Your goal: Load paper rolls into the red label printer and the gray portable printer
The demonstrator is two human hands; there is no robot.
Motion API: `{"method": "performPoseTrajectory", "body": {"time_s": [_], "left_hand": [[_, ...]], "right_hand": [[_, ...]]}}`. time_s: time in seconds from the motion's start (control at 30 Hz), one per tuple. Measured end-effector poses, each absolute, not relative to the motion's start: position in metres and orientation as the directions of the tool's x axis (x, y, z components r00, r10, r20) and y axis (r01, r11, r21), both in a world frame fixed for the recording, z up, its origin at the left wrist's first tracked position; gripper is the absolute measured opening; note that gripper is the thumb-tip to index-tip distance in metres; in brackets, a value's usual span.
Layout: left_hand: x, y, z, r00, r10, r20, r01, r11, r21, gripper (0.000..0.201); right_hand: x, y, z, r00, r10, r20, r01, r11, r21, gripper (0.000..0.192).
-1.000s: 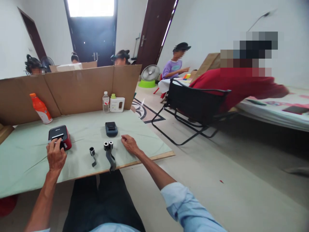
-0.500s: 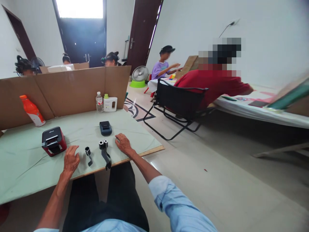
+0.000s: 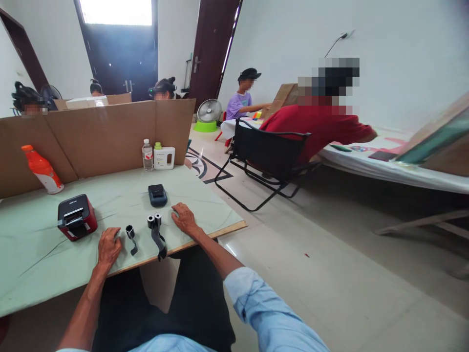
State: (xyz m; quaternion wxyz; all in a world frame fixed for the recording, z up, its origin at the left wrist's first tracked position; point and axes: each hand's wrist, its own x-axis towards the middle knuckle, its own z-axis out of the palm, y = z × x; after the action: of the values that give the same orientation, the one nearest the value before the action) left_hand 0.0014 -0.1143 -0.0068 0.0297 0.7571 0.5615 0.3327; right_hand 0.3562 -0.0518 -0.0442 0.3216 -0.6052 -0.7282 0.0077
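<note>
My left hand (image 3: pixel 109 247) rests on the table near its front edge, fingers loosely bent and holding nothing. Just right of it stands a small roll (image 3: pixel 129 231) with a dark strip trailing from it. A pair of rolls (image 3: pixel 154 220) side by side, with a longer dark strip hanging over the table edge, stands between my hands. My right hand (image 3: pixel 185 218) lies on the tabletop, fingers apart and nothing in them. Beyond it is a small dark blue device (image 3: pixel 157 195), like a portable printer. Left of my left hand sits a black-and-red boxy printer (image 3: pixel 77 217).
A cardboard partition (image 3: pixel 113 139) runs along the table's back. Before it stand an orange bottle (image 3: pixel 42 169), a clear bottle (image 3: pixel 147 155) and a white jug (image 3: pixel 164 157). A person in red (image 3: pixel 315 129) sits on a black folding chair (image 3: pixel 270 154) to the right; several others sit farther back.
The view has turned slightly right, so the scene sits a little farther left. Both hands stay on the table, while my legs have spread. The person in purple has stretched an arm forward.
</note>
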Motion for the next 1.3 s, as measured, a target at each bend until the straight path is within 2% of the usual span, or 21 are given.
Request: {"method": "performPoseTrajectory", "body": {"time_s": [0.27, 0.63, 1.0, 1.1, 1.2, 1.3], "left_hand": [[0.004, -0.118, -0.003, 0.150, 0.877, 0.456, 0.829, -0.362, 0.425, 0.037], [0.002, -0.120, -0.004, 0.185, 0.861, 0.474, 0.846, -0.385, 0.370, 0.036], [-0.002, -0.118, -0.007, 0.234, 0.845, 0.481, 0.844, -0.423, 0.331, 0.036], [-0.002, -0.117, -0.005, 0.239, 0.854, 0.462, 0.849, -0.415, 0.327, 0.034], [-0.003, -0.118, -0.002, 0.251, 0.864, 0.436, 0.850, -0.412, 0.328, 0.034], [-0.003, -0.119, 0.001, 0.260, 0.869, 0.421, 0.848, -0.414, 0.331, 0.036]], "right_hand": [[0.356, -0.051, -0.048, -0.069, 0.876, 0.476, 0.868, 0.288, -0.404, 0.025], [0.358, -0.051, -0.053, -0.082, 0.863, 0.498, 0.865, 0.310, -0.395, 0.025], [0.364, -0.045, -0.059, -0.079, 0.853, 0.517, 0.811, 0.356, -0.464, 0.023], [0.367, -0.042, -0.059, -0.074, 0.872, 0.483, 0.784, 0.351, -0.513, 0.025], [0.368, -0.036, -0.055, -0.025, 0.921, 0.389, 0.750, 0.274, -0.602, 0.029], [0.370, -0.026, -0.049, 0.011, 0.945, 0.328, 0.735, 0.215, -0.643, 0.034]]}}
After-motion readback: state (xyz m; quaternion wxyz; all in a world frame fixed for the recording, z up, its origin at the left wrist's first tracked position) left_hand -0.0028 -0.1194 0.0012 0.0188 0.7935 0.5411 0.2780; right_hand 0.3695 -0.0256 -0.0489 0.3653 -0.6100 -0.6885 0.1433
